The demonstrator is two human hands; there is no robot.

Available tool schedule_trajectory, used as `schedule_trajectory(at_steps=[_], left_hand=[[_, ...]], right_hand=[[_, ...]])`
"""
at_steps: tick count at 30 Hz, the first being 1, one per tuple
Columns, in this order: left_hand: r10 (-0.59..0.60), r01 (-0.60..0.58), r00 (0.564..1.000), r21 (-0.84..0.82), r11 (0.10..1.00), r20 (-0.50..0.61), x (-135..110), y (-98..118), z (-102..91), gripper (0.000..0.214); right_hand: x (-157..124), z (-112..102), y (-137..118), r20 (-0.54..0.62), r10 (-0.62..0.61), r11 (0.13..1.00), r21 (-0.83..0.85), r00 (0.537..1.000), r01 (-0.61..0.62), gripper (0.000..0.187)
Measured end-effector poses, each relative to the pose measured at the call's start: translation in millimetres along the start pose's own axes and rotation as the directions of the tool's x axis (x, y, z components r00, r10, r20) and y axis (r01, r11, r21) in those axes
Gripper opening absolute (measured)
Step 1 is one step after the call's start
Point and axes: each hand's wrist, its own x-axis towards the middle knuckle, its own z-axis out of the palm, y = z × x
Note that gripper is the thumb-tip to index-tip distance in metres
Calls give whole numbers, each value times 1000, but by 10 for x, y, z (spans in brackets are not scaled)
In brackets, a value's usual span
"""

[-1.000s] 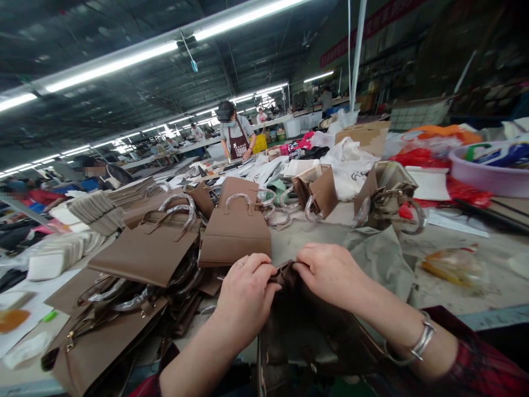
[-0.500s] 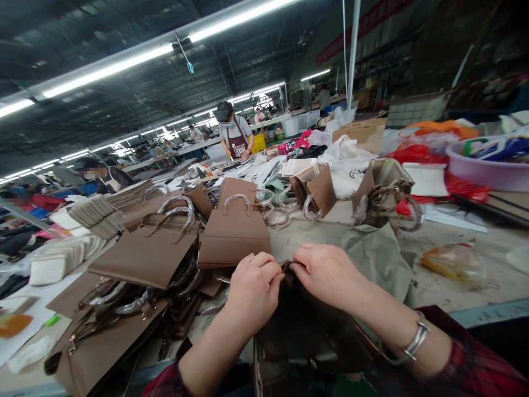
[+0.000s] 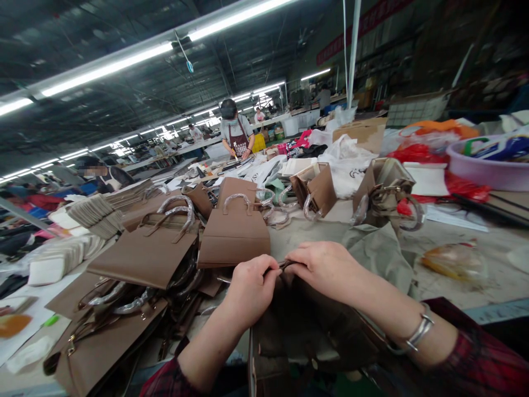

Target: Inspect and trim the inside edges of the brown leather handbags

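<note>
In front of me, at the near edge of the table, is a dark brown bag (image 3: 314,325), its lower part in shadow. My left hand (image 3: 254,284) pinches the bag's upper edge between thumb and fingers. Close beside it, my right hand (image 3: 320,267) grips the same edge, its fingertips a short way from the left ones. Exactly what part of the edge lies under the fingertips is hidden. Just beyond my hands a brown handbag (image 3: 233,237) with plastic-wrapped handles lies on the table.
Several more brown handbags (image 3: 144,251) are piled at the left, beside stacks of pale pads (image 3: 61,256). Right of my hands lie grey cloth (image 3: 380,253) and a small plastic bag (image 3: 452,262). A purple basin (image 3: 487,171) stands far right. A co-worker (image 3: 237,135) stands across the table.
Both hands have shifted slightly left along the bag's edge, and my right fingers have come closer to the left ones. The bag has tilted a little, showing more of its side.
</note>
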Motion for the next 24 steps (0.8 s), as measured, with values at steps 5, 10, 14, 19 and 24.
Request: schedule_trajectory(at_steps=[5, 10, 14, 19, 24], left_hand=[[-18, 17, 1000, 31, 999, 22, 20, 14, 2, 12], [-66, 66, 998, 18, 998, 18, 46, 15, -6, 3], [-114, 115, 993, -5, 993, 32, 2, -9, -45, 21], [-114, 109, 992, 104, 989, 46, -58, 21, -79, 11], [-137, 132, 990, 116, 984, 32, -41, 45, -65, 14]], right_hand=[[24, -26, -54, -25, -11, 1000, -27, 1000, 10, 19], [50, -40, -75, -29, -14, 1000, -25, 999, 13, 22], [52, -33, -90, -37, 2, 1000, -29, 999, -3, 22], [57, -25, -114, -43, 50, 997, -58, 998, -53, 19], [81, 8, -128, -64, 79, 994, -68, 995, -84, 17]])
